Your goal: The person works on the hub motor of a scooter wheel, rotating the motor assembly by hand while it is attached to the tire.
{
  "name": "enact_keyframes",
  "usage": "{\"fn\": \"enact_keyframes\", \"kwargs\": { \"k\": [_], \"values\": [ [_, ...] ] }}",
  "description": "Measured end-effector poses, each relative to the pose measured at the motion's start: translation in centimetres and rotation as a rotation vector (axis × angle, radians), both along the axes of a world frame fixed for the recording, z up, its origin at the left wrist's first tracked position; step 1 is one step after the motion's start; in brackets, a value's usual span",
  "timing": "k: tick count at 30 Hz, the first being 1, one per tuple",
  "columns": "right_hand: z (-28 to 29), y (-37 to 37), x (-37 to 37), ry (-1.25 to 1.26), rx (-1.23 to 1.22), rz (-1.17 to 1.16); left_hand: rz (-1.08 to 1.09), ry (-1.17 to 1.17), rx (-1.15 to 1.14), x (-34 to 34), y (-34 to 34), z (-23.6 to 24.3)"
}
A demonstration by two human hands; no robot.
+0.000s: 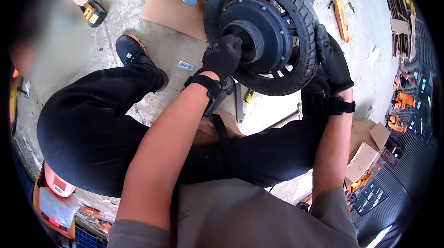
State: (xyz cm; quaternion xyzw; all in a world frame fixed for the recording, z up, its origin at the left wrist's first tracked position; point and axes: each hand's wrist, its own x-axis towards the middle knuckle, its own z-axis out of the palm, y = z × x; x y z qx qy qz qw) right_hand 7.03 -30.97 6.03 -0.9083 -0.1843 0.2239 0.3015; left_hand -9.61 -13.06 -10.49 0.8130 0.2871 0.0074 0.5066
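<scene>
A spoked wheel [303,70] with a black knobby tyre stands tilted in front of me. Its wide bolted hub [273,30] has a round raised collar with a dark recess in the middle. My left hand [223,56], in a black glove, is closed at that recess, its fingertips at the collar; whatever it pinches is hidden. On the wheel's right side my gloved right hand [334,61] grips the tyre, fingers along the tread. Dark straps with small devices wrap both wrists. Below the left wrist lies a flat metal bar [238,102] on the floor.
A small slotted metal plate [186,66] lies on the concrete near my left shoe [132,51]. Cardboard [173,17] is spread behind the wheel. A yellow-black tool [95,13] sits far left, a long orange piece [341,19] far right. An open cardboard box [363,155] stands by my right elbow.
</scene>
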Motion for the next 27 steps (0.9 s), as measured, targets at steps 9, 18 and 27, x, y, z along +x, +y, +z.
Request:
{"fn": "enact_keyframes", "kwargs": {
  "k": [9, 18, 27],
  "values": [
    [-0.2, -0.6, 0.4, -0.115, -0.08, 0.087, -0.053, -0.022, 0.021, -0.1, 0.1, -0.6],
    [-0.6, -1.2, 0.7, -0.106, -0.052, 0.114, -0.043, 0.029, -0.018, 0.1, 0.0, -0.4],
    [-0.8, -2.1, 1.7, -0.089, -0.175, 0.249, -0.04, 0.025, -0.015, 0.1, 0.0, -0.5]
  ]
}}
